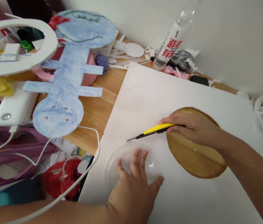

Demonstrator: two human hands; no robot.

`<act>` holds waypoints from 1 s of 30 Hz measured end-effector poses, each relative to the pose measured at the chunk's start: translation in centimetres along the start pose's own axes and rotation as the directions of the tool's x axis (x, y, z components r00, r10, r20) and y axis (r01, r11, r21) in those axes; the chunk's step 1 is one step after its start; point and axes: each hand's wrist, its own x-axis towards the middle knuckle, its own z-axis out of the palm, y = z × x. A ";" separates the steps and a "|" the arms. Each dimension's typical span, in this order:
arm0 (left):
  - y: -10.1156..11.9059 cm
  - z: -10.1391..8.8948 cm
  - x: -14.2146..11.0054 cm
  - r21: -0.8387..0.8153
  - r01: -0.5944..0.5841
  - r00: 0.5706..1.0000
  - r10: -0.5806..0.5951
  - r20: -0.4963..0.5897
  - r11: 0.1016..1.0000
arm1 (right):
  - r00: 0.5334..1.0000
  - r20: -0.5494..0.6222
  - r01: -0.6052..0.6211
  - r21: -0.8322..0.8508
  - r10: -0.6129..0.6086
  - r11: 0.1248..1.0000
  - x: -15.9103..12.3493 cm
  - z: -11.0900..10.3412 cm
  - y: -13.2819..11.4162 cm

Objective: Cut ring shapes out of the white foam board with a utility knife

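Note:
My left hand (pixel 135 183) lies flat with spread fingers on a clear round plastic lid (pixel 113 166), pressing it onto a large white foam board (pixel 150 93). My right hand (pixel 188 126) is closed round a yellow and black utility knife (pixel 151 130). Its blade tip touches the board just beyond the lid's far edge. Beside my right hand, an oval hole (pixel 196 155) cut in the board shows the wooden table beneath.
A blue painted foam cutout (pixel 68 84) and a white foam ring (pixel 17 43) lie at the left. A clear bottle (pixel 171 43) with red lettering leans at the back wall among foam scraps. White cables (pixel 85 174) and a white power bank (pixel 15 105) sit left of the board.

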 end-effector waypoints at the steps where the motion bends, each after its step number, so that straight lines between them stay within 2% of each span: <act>1: 0.0 0.0 0.0 0.004 0.005 1.000 -0.005 -0.009 1.000 | 1.000 -0.012 -0.002 -0.004 0.002 1.000 -0.3 0.1 -0.1; 4: -0.1 0.0 0.0 0.014 0.007 1.000 -0.007 -0.028 1.000 | 0.999 -0.044 0.017 -0.013 -0.017 1.000 -1.0 0.3 -0.4; 9: 0.0 -0.3 0.0 0.022 -0.001 1.000 0.001 0.006 1.000 | 0.979 -0.146 0.141 -0.007 -0.140 0.990 -0.6 0.1 -1.3; 11: 0.1 -0.4 0.1 0.024 0.002 1.000 -0.003 0.018 1.000 | 0.980 -0.129 0.152 0.005 -0.150 0.988 -0.1 0.0 -1.6; 16: 0.1 -0.5 0.0 0.013 -0.004 1.000 0.003 0.026 1.000 | 0.993 0.008 0.121 0.039 -0.121 0.992 0.7 0.0 -1.9; 26: 0.0 -0.6 0.0 -0.008 -0.001 0.998 0.002 0.067 1.000 | 0.998 0.026 0.056 -0.023 -0.056 0.998 0.0 -0.2 -2.0; 30: 0.0 -0.3 -0.1 0.004 -0.005 0.999 0.005 0.032 1.000 | 0.998 0.007 0.067 -0.061 -0.067 0.996 -0.6 0.0 -1.6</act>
